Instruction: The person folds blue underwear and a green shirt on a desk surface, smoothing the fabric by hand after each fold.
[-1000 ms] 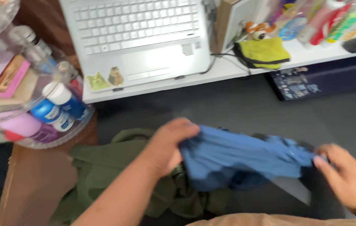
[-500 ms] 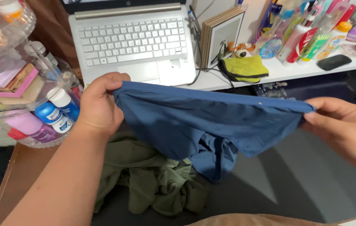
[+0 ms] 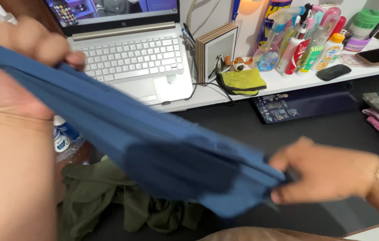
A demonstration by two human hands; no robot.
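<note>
We see a long white shelf across the far side, with a dark grey floor under it. On the shelf, far and left, sits an open silver laptop. To the right of it stand some flat boards, then a yellow cloth, then a row of bottles and two dark phones.

In front of all that is the blue cloth. It is up in the air, pulled out long. Its long line runs on a slant, from high up at the far left down to low at the near right. It is blurry, so we cannot tell how it is folded.

Under it, near and left, a green cloth lies in a crumpled heap on the floor.

Our left hand is at the high end. Its fingers are curled tight over the top edge of the blue cloth. Our right hand is at the low end, pinching the cloth between thumb and fingers. Each hand has one end, so the cloth lies right between them.

A few small blue and white bottles peek out just beside our left arm.
</note>
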